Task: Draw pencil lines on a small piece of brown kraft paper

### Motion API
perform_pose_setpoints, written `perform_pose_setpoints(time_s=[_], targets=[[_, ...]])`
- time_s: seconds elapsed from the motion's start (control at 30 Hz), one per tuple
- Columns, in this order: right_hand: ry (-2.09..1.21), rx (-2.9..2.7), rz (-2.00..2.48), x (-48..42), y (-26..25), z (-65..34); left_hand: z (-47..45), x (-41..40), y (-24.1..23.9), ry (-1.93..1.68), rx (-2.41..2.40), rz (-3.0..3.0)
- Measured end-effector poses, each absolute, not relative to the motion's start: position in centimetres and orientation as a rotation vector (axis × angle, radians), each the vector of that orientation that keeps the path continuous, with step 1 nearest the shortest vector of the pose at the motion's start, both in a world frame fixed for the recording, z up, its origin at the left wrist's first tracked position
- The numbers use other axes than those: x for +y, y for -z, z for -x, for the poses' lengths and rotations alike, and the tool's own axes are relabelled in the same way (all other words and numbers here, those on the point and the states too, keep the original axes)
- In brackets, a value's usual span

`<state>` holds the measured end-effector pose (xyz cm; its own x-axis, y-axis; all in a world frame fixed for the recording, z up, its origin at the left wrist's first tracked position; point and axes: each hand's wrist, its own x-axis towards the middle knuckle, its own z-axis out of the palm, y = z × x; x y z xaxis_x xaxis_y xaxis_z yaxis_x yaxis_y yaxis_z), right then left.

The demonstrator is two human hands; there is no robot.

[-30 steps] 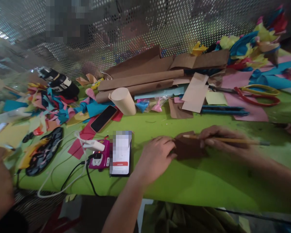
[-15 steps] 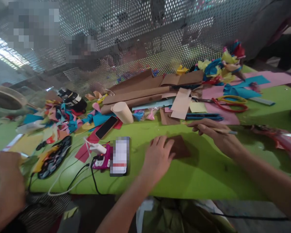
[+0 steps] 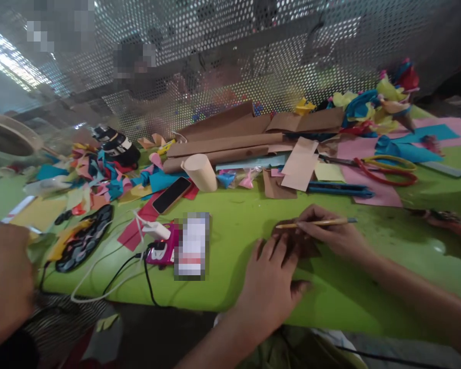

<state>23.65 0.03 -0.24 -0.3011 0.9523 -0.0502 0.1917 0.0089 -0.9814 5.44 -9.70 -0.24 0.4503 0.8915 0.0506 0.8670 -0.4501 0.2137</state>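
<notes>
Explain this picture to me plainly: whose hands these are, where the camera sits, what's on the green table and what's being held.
The camera sits on a person's head, looking forward and down, so the two forearms entering from below are that person's own. The left hand lies flat on a small brown paper piece on the green table. The right hand holds a yellow pencil over that paper. Behind lie brown paper rolls, colourful paper scraps, red-and-yellow scissors and a dark phone. The hand at far left belongs to someone else.

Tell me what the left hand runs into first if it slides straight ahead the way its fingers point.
The left hand already touches the brown paper piece; further along that line, probably the brown scrap, though depth is unclear.
</notes>
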Motion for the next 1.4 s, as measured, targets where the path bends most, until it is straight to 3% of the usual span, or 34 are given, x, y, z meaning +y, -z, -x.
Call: perform_pose_setpoints(time_s=[0.33, 0.97, 1.4], targets=[[-1.409, -1.573, 1.268, -0.4, 0.3, -23.8, -5.3, -9.8, 0.0, -0.257, 1.506, -2.498], [-1.001, -1.608, 1.419, 0.1, -1.8, -25.0, -5.0, -9.7, 0.3, -0.297, 1.515, -2.534], [-0.963, -1.540, 1.495, 0.2, -1.6, -26.0, -4.9, -9.7, 0.3, -0.314, 1.501, -2.533]])
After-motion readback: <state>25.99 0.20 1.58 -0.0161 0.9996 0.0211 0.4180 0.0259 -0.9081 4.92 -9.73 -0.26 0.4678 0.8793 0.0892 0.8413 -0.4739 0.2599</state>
